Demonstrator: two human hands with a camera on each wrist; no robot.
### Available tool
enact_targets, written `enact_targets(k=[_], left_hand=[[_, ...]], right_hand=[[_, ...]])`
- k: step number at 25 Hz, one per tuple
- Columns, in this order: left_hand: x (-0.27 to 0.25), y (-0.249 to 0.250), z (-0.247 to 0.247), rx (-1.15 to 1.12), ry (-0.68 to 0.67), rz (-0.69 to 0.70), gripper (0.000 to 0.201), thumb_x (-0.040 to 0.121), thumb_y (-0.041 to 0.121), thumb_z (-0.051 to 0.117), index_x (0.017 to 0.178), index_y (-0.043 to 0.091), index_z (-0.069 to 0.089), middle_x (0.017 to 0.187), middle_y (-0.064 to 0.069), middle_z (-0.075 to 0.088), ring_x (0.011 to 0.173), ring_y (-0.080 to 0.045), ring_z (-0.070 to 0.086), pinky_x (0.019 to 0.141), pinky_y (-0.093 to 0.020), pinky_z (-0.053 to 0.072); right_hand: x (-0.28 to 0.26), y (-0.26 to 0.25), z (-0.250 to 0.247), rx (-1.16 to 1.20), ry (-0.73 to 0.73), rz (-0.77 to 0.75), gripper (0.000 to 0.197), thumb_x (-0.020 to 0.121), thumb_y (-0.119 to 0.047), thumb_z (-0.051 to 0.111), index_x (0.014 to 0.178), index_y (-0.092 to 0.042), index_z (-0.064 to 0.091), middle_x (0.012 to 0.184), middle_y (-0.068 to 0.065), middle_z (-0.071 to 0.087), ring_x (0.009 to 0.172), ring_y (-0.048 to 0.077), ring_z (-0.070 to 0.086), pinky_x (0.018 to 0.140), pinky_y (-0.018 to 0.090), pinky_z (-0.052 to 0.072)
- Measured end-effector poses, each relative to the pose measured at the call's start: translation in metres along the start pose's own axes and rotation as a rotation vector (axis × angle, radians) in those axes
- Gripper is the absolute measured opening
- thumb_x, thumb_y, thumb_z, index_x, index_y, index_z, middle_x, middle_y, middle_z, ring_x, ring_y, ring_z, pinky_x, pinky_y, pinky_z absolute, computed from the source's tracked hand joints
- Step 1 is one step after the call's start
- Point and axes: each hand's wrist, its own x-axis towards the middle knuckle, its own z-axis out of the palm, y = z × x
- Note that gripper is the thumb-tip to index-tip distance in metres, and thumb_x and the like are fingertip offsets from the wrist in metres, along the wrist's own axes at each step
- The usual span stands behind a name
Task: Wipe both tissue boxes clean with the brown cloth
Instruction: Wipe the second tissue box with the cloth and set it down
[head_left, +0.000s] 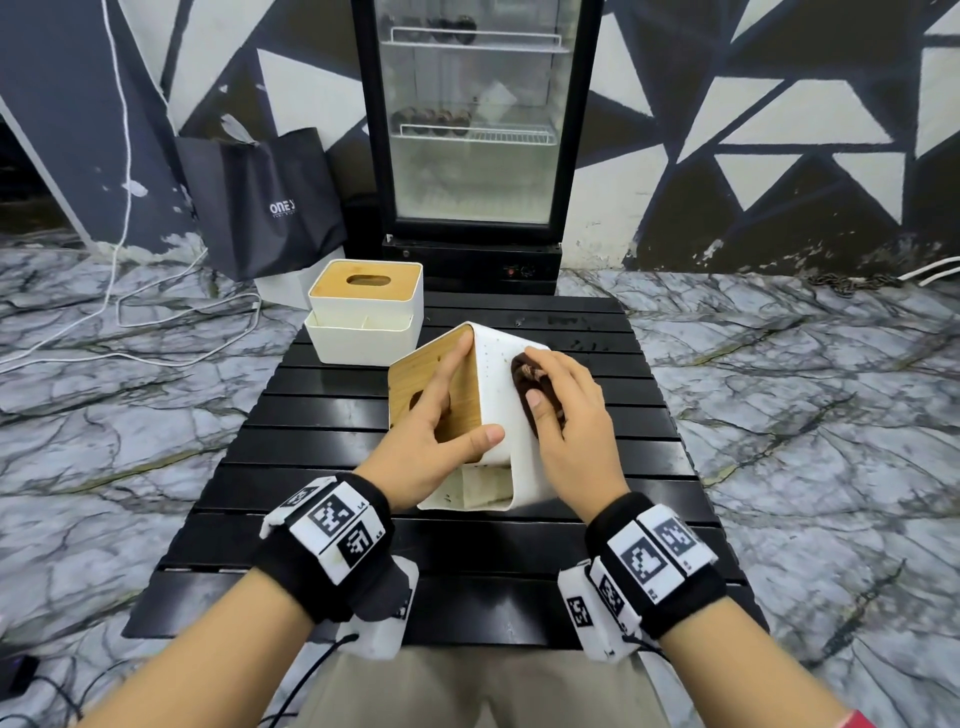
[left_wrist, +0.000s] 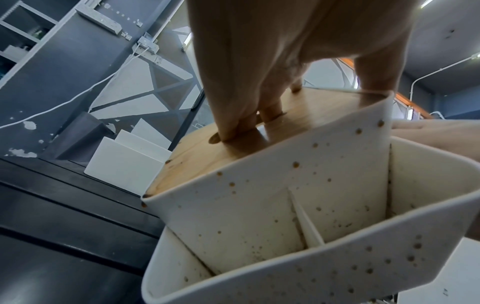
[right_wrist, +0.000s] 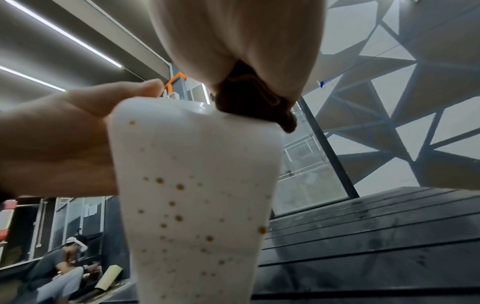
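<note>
The left hand gripped the near tissue box, which stood tilted on the black slatted table. Its fingers lay spread over the wooden lid, with some curled into the lid's slot, and the thumb hooked over the box's white edge. The right hand was closed around the brown cloth, bunched under the fingers and pressed against the upper white side of the box.

The second tissue box stood upright at the far left corner of the table, well apart from both hands.

The left wrist view alone showed the fingers entering the slot, and the box's open front compartments with a divider, their walls flecked with brown spots. The right wrist view alone showed the cloth wedged between palm and fingers, touching the top edge of the spotted white panel. The head view alone showed both boxes together, and a glass-door fridge behind the table.
</note>
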Motion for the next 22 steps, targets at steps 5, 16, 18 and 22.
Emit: enact_targets(k=[5,16,18,22], left_hand=[[0.000,0.001,0.001,0.067,-0.024,-0.007,0.086,0.069,0.049,0.066,0.130,0.071,0.010,0.140,0.009,0.043,0.126,-0.010,0.046,0.100,-0.030,0.046],[0.005,0.002,0.002,0.067,-0.044,0.028,0.085,0.072,0.048,0.066,0.135,0.065,0.011,0.149,0.012,0.032,0.133,-0.007,0.038,0.095,-0.026,0.048],[0.007,0.002,0.002,0.079,-0.051,0.044,0.086,0.073,0.048,0.066,0.137,0.063,0.010,0.151,0.016,0.028,0.136,-0.005,0.034,0.104,-0.035,0.044],[0.009,0.001,0.002,0.058,-0.036,0.037,0.086,0.073,0.046,0.067,0.136,0.064,0.012,0.151,0.011,0.031,0.136,-0.009,0.035,0.099,-0.032,0.047]], right_hand=[[0.002,-0.009,0.000,0.000,-0.026,-0.046,0.040,0.088,-0.020,0.040,0.127,-0.022,0.048,0.121,-0.015,0.042,0.112,0.009,0.035,0.096,0.013,0.023],[0.004,-0.020,0.000,0.045,-0.069,-0.119,0.039,0.088,-0.017,0.042,0.127,-0.023,0.048,0.122,-0.014,0.044,0.115,0.007,0.037,0.099,0.010,0.023],[0.017,-0.023,0.000,0.043,-0.084,-0.108,0.040,0.088,-0.017,0.041,0.127,-0.023,0.048,0.123,-0.010,0.047,0.117,0.011,0.039,0.100,0.015,0.025],[0.023,-0.022,0.000,0.043,-0.080,-0.072,0.041,0.087,-0.020,0.041,0.128,-0.027,0.047,0.122,-0.013,0.046,0.117,0.011,0.038,0.097,0.004,0.020]])
